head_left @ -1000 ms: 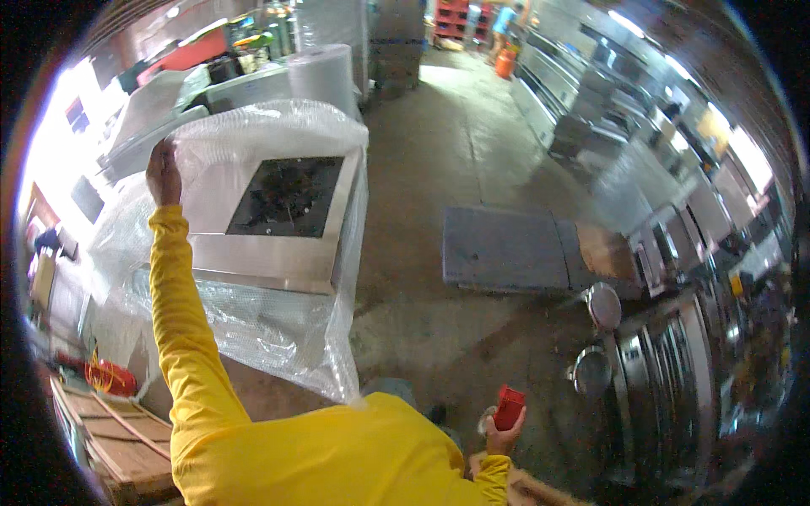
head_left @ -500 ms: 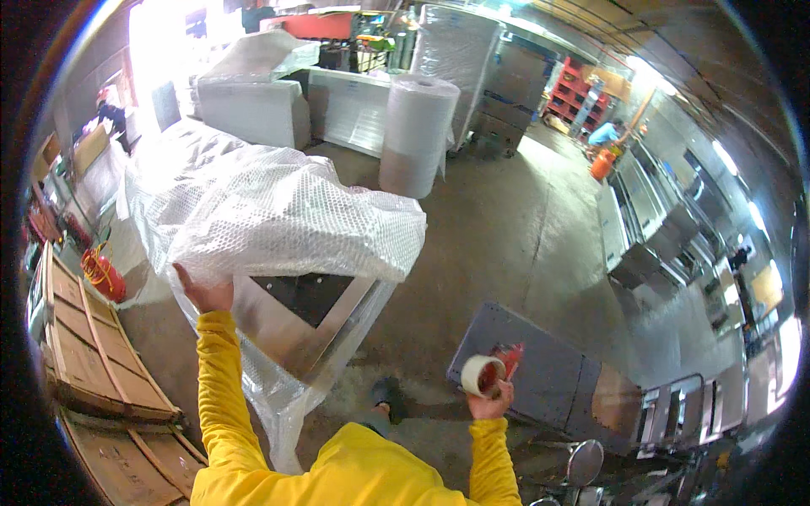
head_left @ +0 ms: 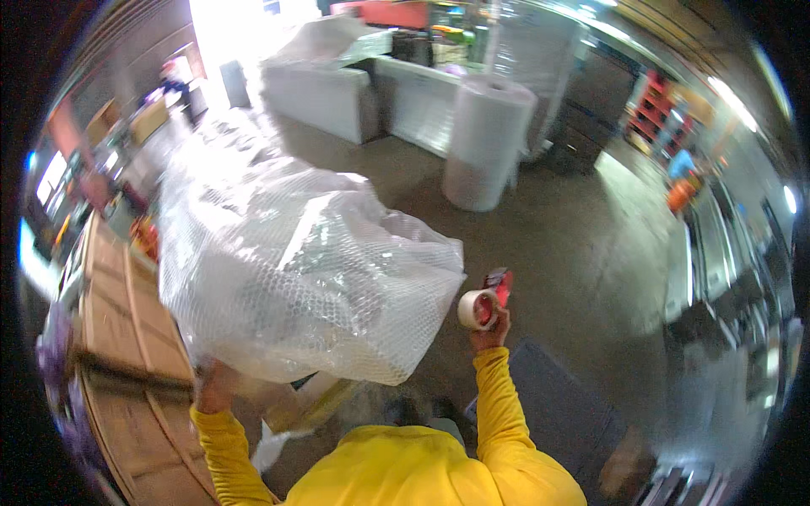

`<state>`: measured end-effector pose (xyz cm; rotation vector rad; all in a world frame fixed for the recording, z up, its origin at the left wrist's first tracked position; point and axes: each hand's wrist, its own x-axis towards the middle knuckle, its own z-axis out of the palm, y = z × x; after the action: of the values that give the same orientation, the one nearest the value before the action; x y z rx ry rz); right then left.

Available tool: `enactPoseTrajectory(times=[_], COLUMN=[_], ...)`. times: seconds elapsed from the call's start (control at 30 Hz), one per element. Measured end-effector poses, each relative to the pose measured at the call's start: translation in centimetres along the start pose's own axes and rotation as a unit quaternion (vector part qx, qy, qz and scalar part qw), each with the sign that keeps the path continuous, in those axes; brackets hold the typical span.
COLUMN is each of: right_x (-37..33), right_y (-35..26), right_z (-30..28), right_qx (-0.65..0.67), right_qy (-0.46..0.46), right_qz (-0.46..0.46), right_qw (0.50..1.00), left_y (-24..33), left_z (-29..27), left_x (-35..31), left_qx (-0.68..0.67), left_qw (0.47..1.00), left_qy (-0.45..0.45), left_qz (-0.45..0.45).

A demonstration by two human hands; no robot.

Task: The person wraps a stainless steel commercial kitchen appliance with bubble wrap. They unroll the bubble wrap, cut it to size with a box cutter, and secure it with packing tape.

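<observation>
A large sheet of clear bubble wrap (head_left: 321,278) drapes over a long, bulky piece in front of me and hangs past its near end. My left hand (head_left: 221,384) grips the near left edge of the wrap, its fingers partly hidden and blurred. Below that edge a bit of the piece's metal panel (head_left: 316,396) shows. My right hand (head_left: 491,332) is closed round a red tape dispenser (head_left: 499,287) loaded with a wide roll of pale tape (head_left: 477,310), held up just right of the wrap's corner.
A tall roll of bubble wrap (head_left: 488,143) stands on the floor ahead, near wrapped panels (head_left: 316,101). Wooden crates (head_left: 139,337) lie close on my left. A dark flat board (head_left: 548,405) is at my lower right. Metal units line the right side, where another person (head_left: 682,164) is far off.
My left hand has drawn the bubble wrap toward me, covering most of the bare panel. My right hand has risen forward with the tape dispenser. The view has turned left.
</observation>
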<state>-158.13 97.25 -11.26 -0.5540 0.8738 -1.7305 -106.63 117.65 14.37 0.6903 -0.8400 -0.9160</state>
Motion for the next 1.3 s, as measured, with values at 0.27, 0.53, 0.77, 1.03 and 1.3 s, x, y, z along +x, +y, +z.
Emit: enactPoseTrajectory(times=[0.27,0.53,0.77,1.03,1.3], right_x=[10.5,11.5,8.2,13.8,19.0], right_y=[3.0,8.1,10.8,3.5,-25.7], right_z=[2.3,4.3,3.4,5.0,19.9], right_qx=[0.145,0.156,0.094,-0.035,-0.021], right_qy=[-0.075,-0.150,-0.151,-0.140,-0.289], right_qz=[0.219,0.345,0.405,0.010,-0.208], right_qw=[0.962,0.913,0.897,0.989,0.934], left_y=[3.2,10.6,3.4,-4.0,16.8], left_z=[0.9,4.3,4.8,3.6,2.6], left_x=[-6.6,-12.4,-18.7,-23.5,-17.1], left_qx=[0.115,0.275,0.538,0.668,0.338], left_qw=[0.988,0.911,0.765,0.614,0.790], left_qy=[0.057,0.304,0.343,0.414,0.504], left_qz=[0.080,-0.052,-0.082,-0.075,0.085])
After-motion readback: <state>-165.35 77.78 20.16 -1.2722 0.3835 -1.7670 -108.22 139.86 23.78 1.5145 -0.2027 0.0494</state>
